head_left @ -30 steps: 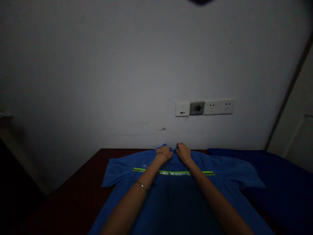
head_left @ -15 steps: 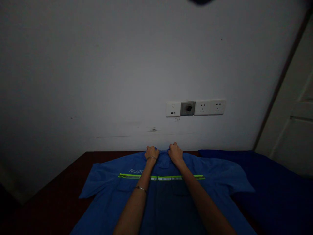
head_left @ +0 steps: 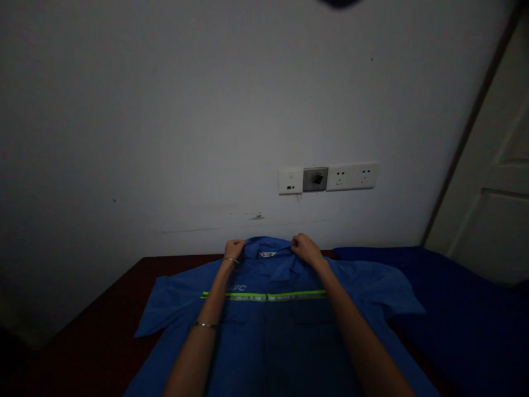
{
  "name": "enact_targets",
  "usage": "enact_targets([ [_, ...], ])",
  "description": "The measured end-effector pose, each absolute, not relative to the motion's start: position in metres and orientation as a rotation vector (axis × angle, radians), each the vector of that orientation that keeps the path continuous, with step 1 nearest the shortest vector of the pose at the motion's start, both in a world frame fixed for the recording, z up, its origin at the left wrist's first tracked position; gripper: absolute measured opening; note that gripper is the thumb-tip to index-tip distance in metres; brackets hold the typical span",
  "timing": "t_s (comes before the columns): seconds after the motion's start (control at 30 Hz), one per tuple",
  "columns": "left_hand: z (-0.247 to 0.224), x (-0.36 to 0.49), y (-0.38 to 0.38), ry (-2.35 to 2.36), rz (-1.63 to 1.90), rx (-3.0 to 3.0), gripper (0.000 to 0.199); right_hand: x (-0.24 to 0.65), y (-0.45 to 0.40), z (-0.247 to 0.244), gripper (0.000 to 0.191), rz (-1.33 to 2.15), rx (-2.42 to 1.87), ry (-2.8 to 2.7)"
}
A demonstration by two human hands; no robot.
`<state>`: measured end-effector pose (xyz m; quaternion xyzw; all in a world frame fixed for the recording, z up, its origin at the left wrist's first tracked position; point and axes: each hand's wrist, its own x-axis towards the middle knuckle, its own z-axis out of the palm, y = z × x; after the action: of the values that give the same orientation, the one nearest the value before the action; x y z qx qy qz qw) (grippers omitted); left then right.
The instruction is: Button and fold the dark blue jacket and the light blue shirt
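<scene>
A blue short-sleeved shirt (head_left: 248,331) lies spread out, front up, with a yellow-green and silver stripe across its chest and pale letters partly covered by my left forearm. Its collar (head_left: 268,242) stands raised near the wall, and a small white label shows inside. The left side of the collar is pinched by my left hand (head_left: 235,250). On the right side, my right hand (head_left: 307,249) grips the collar with closed fingers.
Beneath the shirt is a dark red surface (head_left: 95,325). Dark blue cloth (head_left: 463,309) lies at the right. Behind stands a pale wall with sockets (head_left: 351,177); a white panelled door (head_left: 504,220) is at the far right.
My hands have moved apart, the left one to the left and the right one slightly right. The collar is now lifted and opened out, and its label shows.
</scene>
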<state>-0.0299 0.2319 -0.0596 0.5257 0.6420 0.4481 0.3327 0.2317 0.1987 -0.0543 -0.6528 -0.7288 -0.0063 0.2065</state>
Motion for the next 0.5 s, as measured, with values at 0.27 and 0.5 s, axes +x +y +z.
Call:
enact_targets([
  [0.27,-0.058,-0.062,0.244,1.510,1.164,1.099,0.015,0.240,0.205,-0.048,0.015,-0.011,-1.749,-2.056],
  [0.5,-0.066,-0.072,0.248,1.518,1.121,1.066,0.013,0.249,0.211,-0.053,0.015,0.003,-1.649,-2.083],
])
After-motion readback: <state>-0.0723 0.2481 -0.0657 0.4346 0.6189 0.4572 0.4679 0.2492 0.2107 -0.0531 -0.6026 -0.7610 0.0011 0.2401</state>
